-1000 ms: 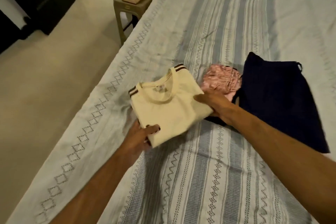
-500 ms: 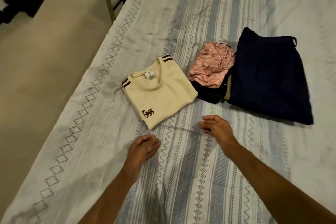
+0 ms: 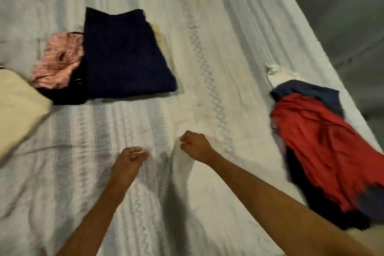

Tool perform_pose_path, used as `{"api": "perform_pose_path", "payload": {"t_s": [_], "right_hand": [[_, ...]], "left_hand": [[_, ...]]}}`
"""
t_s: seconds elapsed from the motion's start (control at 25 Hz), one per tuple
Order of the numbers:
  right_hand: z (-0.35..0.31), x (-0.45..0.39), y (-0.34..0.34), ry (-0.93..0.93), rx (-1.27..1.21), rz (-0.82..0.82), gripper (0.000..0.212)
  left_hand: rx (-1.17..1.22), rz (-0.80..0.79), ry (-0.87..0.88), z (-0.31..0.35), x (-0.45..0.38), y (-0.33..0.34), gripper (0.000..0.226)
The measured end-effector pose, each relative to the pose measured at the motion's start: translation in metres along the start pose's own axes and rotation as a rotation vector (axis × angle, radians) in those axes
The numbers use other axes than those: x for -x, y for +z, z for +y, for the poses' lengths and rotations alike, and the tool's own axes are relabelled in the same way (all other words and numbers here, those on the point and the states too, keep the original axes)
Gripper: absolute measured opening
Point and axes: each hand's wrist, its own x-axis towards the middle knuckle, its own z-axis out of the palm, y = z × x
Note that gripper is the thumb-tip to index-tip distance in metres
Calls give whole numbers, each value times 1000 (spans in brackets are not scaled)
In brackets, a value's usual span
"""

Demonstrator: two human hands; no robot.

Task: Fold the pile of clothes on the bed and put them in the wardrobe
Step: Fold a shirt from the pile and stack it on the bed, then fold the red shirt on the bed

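Both my hands hover low over the striped bedcover [image 3: 209, 33], holding nothing. My left hand [image 3: 129, 161] has relaxed, slightly bent fingers. My right hand [image 3: 194, 146] is curled into a loose fist beside a raised crease in the cover. Folded clothes lie at the left: a cream shirt [image 3: 18, 108] cut by the frame edge, a pink garment [image 3: 58, 61] on top of a black one [image 3: 70, 94], and a navy garment [image 3: 124, 54]. An unfolded pile with a red garment [image 3: 324, 151], a dark blue one [image 3: 309, 89] and a white piece [image 3: 278, 74] lies at the right, beyond my right hand.
The bed's right edge runs diagonally past the unfolded pile, with grey floor [image 3: 351, 18] beyond it. Bare bedcover lies between the folded clothes and the pile. The picture is motion-blurred.
My view has swung right: the folded clothes slid to the left and the unfolded pile came into sight. Both hands let go of the cream shirt and drew back over the cover.
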Motion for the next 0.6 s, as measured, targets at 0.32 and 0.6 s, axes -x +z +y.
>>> {"api": "perform_pose_path", "payload": {"t_s": [0.32,0.6], "right_hand": [[240,47,-255,103,604,412,48],[369,98,-322,396,386,529,56]], "left_hand": [[-51,-286,3,92,30,312,21],[-286,-477,61,106,40,473,21]]}}
